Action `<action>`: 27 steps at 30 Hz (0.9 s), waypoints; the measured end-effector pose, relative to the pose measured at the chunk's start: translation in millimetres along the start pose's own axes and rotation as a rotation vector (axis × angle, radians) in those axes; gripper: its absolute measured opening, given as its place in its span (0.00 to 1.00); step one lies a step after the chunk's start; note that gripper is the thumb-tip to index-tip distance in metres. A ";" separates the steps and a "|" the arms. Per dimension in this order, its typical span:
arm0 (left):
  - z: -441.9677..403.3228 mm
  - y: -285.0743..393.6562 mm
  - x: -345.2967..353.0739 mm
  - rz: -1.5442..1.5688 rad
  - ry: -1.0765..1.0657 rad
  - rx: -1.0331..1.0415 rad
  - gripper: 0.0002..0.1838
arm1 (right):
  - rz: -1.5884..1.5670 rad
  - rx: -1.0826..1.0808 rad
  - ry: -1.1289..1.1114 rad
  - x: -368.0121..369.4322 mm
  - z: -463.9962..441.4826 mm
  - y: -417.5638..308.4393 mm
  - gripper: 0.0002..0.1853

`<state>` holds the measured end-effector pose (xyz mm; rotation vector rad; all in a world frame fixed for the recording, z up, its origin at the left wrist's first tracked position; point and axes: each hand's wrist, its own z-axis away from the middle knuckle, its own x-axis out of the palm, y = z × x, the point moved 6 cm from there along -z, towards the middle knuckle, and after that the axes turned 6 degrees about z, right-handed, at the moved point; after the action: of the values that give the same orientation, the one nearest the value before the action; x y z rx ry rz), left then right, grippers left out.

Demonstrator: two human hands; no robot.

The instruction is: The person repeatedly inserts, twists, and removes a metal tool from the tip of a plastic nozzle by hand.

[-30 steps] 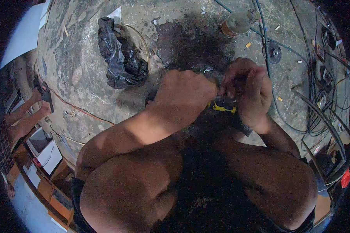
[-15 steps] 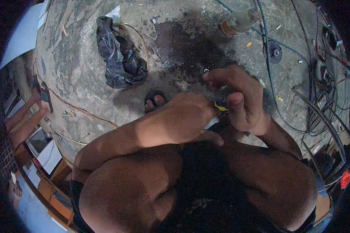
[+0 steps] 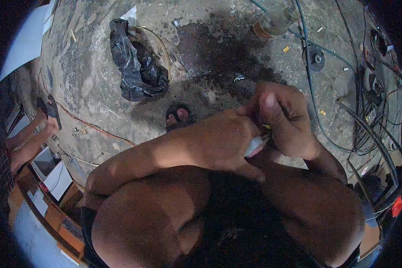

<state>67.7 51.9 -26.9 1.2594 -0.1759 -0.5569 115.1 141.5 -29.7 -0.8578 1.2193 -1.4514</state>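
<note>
My left hand is in front of my knees with its fingers curled round a small white thing with a pinkish edge. Most of that thing is hidden in the palm, so its kind does not show. A tiny yellow bit shows between the two hands. Close beside the left fingers is my right hand, its fingers bent inward and the thumb raised near them. Whatever the right fingertips pinch is hidden behind the hands.
On the concrete floor lie a crumpled black plastic bag, a dark wet patch and a clear bottle. Hoses and cables run along the right around a grinding disc. Another person's legs are at far left.
My right hand has curled its fingers inward and come against the left hand. The left hand has turned and shifted slightly right, showing more of the white thing.
</note>
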 end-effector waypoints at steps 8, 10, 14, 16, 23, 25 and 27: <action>-1.0 -7.7 -4.1 -0.015 0.219 0.072 0.20 | -0.166 0.080 -0.037 4.2 -2.5 3.4 0.26; -1.6 -7.0 -3.6 0.017 0.195 0.050 0.20 | -0.278 0.133 -0.099 5.9 -3.0 3.2 0.25; -3.0 0.3 -12.4 0.030 0.309 0.102 0.21 | -0.546 0.161 -0.115 7.1 -7.5 3.0 0.26; -3.7 3.5 -18.6 -0.012 0.360 0.112 0.23 | -0.508 0.187 -0.119 5.2 -8.5 -2.4 0.33; -3.7 -1.3 -26.4 -0.390 0.381 -0.033 0.25 | -0.482 0.095 -0.106 7.0 -11.7 -6.8 0.32; -3.5 -1.9 -26.2 -0.405 0.355 -0.067 0.22 | -0.472 0.028 -0.090 4.6 -13.2 -7.2 0.26; -1.5 1.5 -28.4 -0.415 0.338 -0.059 0.18 | -0.348 -0.135 -0.059 0.4 -13.6 -11.7 0.22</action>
<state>44.5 67.4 -21.1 1.3195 0.3912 -0.6865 99.3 144.3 -21.6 -1.2451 1.1740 -1.6166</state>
